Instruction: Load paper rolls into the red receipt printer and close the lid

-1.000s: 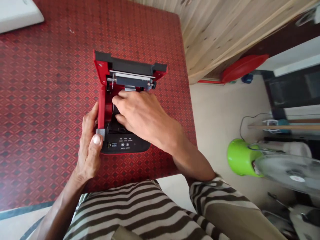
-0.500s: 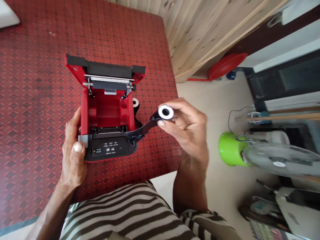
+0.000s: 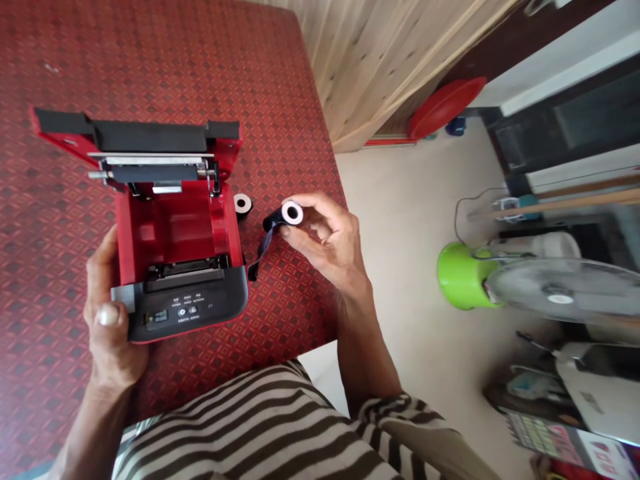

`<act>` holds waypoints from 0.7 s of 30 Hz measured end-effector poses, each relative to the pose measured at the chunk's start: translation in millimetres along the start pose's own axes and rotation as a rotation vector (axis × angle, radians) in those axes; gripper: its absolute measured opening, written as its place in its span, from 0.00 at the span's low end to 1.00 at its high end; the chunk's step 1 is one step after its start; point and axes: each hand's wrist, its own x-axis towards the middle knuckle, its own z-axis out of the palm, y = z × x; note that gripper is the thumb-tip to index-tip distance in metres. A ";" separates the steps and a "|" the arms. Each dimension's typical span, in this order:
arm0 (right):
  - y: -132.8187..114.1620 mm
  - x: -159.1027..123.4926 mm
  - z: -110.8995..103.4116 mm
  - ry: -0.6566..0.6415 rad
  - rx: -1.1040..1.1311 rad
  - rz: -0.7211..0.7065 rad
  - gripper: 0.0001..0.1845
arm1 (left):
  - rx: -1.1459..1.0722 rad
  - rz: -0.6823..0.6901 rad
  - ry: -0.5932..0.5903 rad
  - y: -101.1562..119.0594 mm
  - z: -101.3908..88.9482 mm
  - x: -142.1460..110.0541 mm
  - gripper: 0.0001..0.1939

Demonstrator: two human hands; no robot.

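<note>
A red and black label printer [image 3: 195,293] is tipped toward me, its lid [image 3: 150,137] raised and its red paper bay [image 3: 183,217] showing nothing inside. My left hand [image 3: 110,320] grips its left side, thumb on the grey front corner and fingers mostly hidden behind. To the right of the printer, my right hand [image 3: 325,237] pinches a small roll of dark ribbon [image 3: 275,218] with a white core. A loose tail of ribbon hangs from that roll, close to the printer's right side. Another ribbon roll [image 3: 243,205] with a white core shows just behind the printer.
The printer is over a table [image 3: 280,320] with a red patterned cover, whose right edge lies beyond my right hand. On the floor to the right are a green bucket [image 3: 453,277] and a fan [image 3: 565,293]. A red basin [image 3: 445,107] leans farther back.
The printer and both hands sit farther left in view. The ribbon's tail, earlier stretched across the printer's front right corner, now hangs beside it. More of the second roll shows.
</note>
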 end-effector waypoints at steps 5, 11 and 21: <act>13.3 4.7 12.6 -0.151 -0.114 -0.051 0.11 | -0.069 -0.048 0.013 -0.1 -1.4 0.8 0.44; 10.7 -2.9 27.6 -0.212 -0.152 -0.126 0.13 | -0.050 -0.049 -0.010 -0.1 -3.4 -0.4 0.42; 17.4 22.7 -7.7 -0.168 -0.088 -0.004 0.15 | -0.005 -0.046 -0.021 2.0 -2.7 -1.1 0.41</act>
